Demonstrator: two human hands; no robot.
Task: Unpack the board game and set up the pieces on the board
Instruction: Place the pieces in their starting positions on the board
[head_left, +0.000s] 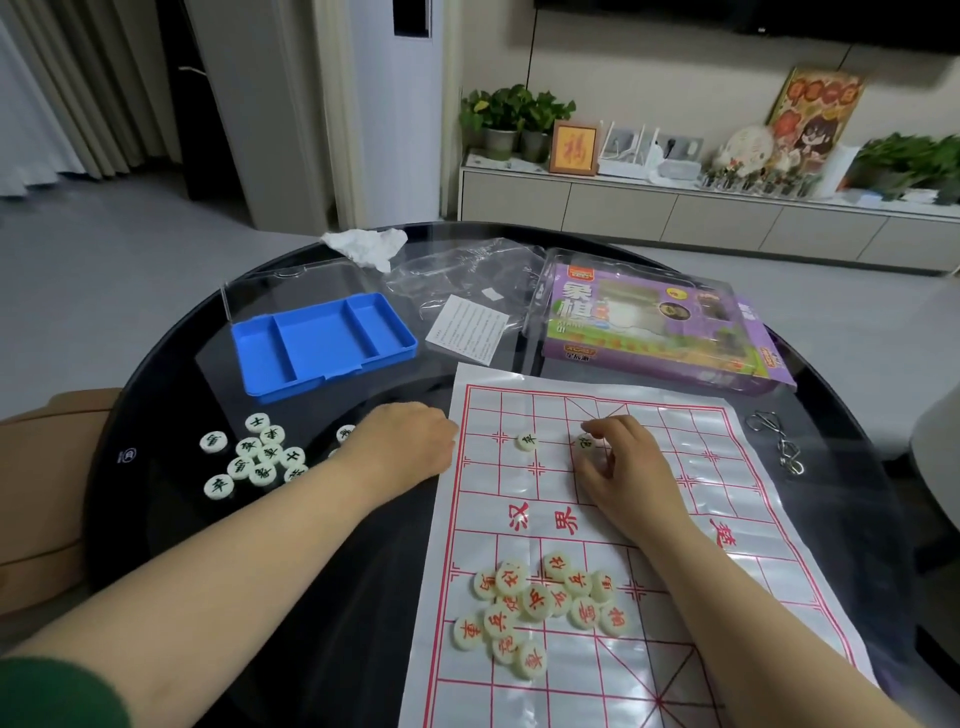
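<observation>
A white paper board (613, 525) with red grid lines lies on the black round table (156, 395). My right hand (618, 467) pinches a pale green-lettered piece (585, 443) on the board's far half. Another green-lettered piece (527, 441) sits alone to its left. My left hand (410, 441) rests on the table with curled fingers at the board's left edge; what it holds is hidden. A pile of red-lettered pieces (540, 605) lies on the board's near half. Several green-lettered pieces (260, 457) lie on the table at the left.
An open blue tray (322, 338) with a clear lid stands at the back left. Beyond the board lie a leaflet (467, 327), clear plastic wrapping (467, 270), crumpled tissue (366, 247) and the purple game box (660, 327). A metal wire puzzle (779, 441) lies at the right.
</observation>
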